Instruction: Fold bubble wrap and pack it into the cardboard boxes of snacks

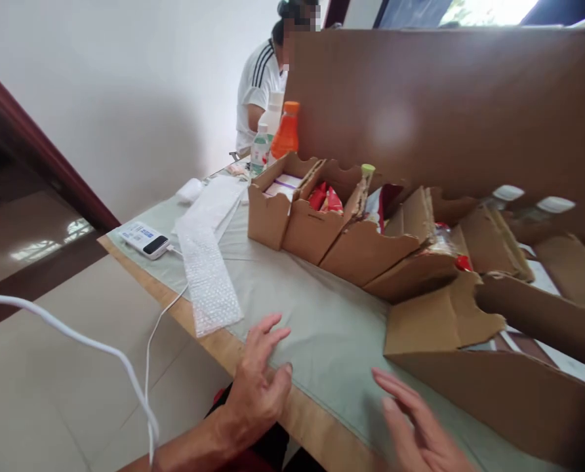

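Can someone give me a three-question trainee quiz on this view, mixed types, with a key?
1. True or false: the left hand is gripping the bubble wrap.
2. Multiple choice: the red packets sit in
a) a cardboard box
b) a plastic basket
c) a steel bowl
3. Fill in: the ____ hand is nearer the lower-right box.

Key:
1. False; it is open, apart from the wrap.
2. a
3. right; the right hand is beside that box, also open and holding nothing.

No legible lettering or numbers.
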